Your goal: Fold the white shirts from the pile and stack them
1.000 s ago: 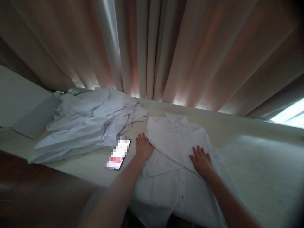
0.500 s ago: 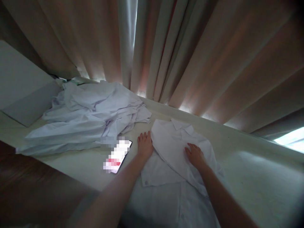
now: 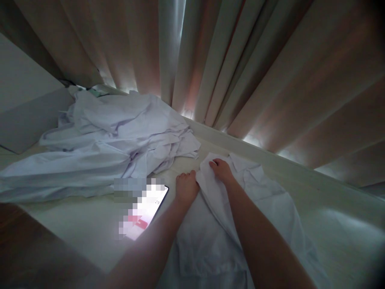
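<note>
Your right hand (image 3: 221,170) pinched the shirt (image 3: 207,212), seemingly light, limp, best held along its folded edge; your left hand (image 3: 187,188) lay half-curled there, grip unclear.

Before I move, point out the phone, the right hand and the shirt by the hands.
Phone (image 3: 146,211): head view, on its lit screen.
Right hand (image 3: 221,171): head view, on the back of the hand.
Shirt (image 3: 207,220): head view, on white cloth, lower middle.

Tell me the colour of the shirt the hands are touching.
The shirt is plain white; the head view shows it.
</note>
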A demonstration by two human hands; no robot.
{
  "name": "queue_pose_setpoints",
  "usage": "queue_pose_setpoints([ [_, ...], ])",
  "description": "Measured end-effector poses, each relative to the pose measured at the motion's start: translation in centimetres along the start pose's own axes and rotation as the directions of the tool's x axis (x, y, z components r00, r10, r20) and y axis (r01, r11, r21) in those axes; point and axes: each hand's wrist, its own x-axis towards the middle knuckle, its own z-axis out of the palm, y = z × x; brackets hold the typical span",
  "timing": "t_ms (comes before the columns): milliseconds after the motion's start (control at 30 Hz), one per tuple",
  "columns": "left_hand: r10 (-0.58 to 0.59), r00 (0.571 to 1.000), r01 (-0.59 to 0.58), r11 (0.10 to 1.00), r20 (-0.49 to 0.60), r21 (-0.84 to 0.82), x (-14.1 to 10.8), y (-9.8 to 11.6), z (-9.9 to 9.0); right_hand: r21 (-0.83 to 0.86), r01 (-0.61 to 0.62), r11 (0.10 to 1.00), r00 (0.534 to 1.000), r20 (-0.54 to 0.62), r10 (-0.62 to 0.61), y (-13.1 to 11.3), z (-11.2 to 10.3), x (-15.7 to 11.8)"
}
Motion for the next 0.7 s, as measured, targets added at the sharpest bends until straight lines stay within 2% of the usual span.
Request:
queue_pose_setpoints([
  [133, -0.091, 0.995, 0.089, 0.995, 0.046, 0.035, 0.7, -0.5, -0.4, -0.009, -0.061, 0.998, 0.991, -0.12, 0.059, 0.4, -0.1, 1.3],
  [233, -0.113, 0.993, 0.112, 0.993, 0.033, 0.028, 0.9, -0.6, -0.5, -0.041, -0.124, 0.991, 0.985, -0.13, 0.118, 1.2, 0.2, 1.4],
  [300, -0.055, 0.998, 0.056, 0.998, -0.023, 0.01, 0.7, -0.6, -0.6, -0.041, -0.136, 0.99, 0.985, -0.113, 0.131, 1.5, 0.5, 1.4],
  [367, 0.047, 0.997, -0.049, 0.999, -0.061, -0.016, 0.3, -0.6, -0.8, -0.019, -0.119, 0.993, 0.988, -0.106, 0.116, 1.4, 0.6, 1.5],
  [500, 0.203, 0.979, -0.203, 0.978, 0.002, -0.042, -0.5, -0.9, -0.9, 0.015, -0.059, 0.998, 0.995, -0.078, 0.06, 0.2, 0.6, 2.6],
  [700, 0.173, 0.985, -0.173, 0.985, -0.003, 0.006, -0.8, -1.3, 0.1, -0.004, -0.014, 1.0, 0.999, -0.041, 0.014, -0.7, 1.0, 5.0],
])
